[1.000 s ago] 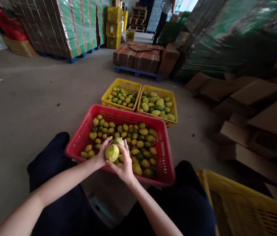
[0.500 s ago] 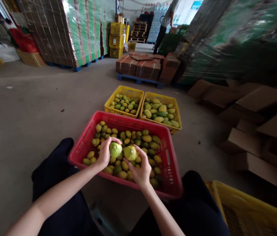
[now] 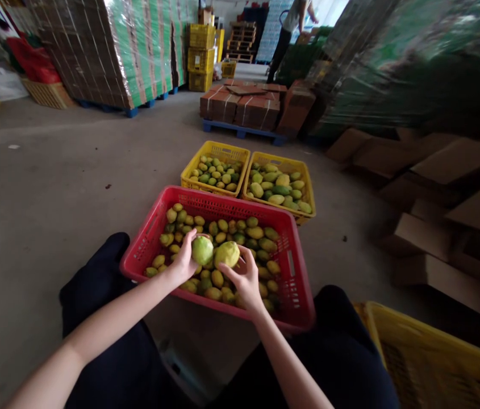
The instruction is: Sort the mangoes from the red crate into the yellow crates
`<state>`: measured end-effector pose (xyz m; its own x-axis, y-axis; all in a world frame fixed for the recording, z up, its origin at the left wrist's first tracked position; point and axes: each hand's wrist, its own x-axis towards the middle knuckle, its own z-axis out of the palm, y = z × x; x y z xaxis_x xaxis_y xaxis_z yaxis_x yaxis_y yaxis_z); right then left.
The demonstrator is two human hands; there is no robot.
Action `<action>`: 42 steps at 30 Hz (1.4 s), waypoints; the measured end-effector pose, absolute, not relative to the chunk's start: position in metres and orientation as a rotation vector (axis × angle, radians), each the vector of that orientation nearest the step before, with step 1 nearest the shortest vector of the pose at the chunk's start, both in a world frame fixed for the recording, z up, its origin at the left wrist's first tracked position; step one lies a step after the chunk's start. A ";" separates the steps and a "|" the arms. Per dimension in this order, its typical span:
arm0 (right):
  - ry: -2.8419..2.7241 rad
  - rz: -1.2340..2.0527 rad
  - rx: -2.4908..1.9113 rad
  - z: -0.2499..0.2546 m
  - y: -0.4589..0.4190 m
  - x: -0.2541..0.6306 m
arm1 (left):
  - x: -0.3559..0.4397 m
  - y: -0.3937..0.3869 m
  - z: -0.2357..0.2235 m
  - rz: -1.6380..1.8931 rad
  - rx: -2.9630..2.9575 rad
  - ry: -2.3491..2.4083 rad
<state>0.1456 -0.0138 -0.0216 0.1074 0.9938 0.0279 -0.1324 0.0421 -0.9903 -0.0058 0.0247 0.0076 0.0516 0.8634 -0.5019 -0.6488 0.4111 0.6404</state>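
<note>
My left hand (image 3: 186, 260) is closed round a green lemon (image 3: 202, 250), held above a red crate (image 3: 157, 207). Close beside it, a yellower lemon (image 3: 227, 255) sits between the thumb and fingers of my right hand (image 3: 246, 278). Many green and yellow lemons (image 3: 213, 293) lie loose in the red crate below both hands. The crate stands between my knees, and my forearms cross its near rim.
Beyond the red crate stand two yellow crates of lemons, one left (image 3: 215, 149) and one right (image 3: 281, 161). Another yellow crate (image 3: 435, 335) is at my lower right. Cardboard boxes (image 3: 456, 227) lie on the right. A person (image 3: 293, 28) stands far back.
The right hand's lemon has turned, so its side shows more and its tip less. Both hands stay over the red crate, and the view has shifted slightly.
</note>
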 end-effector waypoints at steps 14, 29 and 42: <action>-0.378 1.726 -0.689 -0.026 0.006 0.140 | 0.005 0.018 -0.002 1.100 0.034 0.653; -0.229 1.693 -0.683 -0.040 0.008 0.145 | 0.001 0.024 -0.006 1.019 -0.068 0.678; -0.347 1.844 -0.689 -0.039 0.008 0.145 | -0.007 0.026 -0.001 0.911 -0.179 0.717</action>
<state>0.1451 0.0082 -0.0385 -0.2472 0.9240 -0.2919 -0.7546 -0.3725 -0.5402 -0.0069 0.0255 -0.0014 0.4017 0.6587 -0.6363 -0.7728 0.6166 0.1505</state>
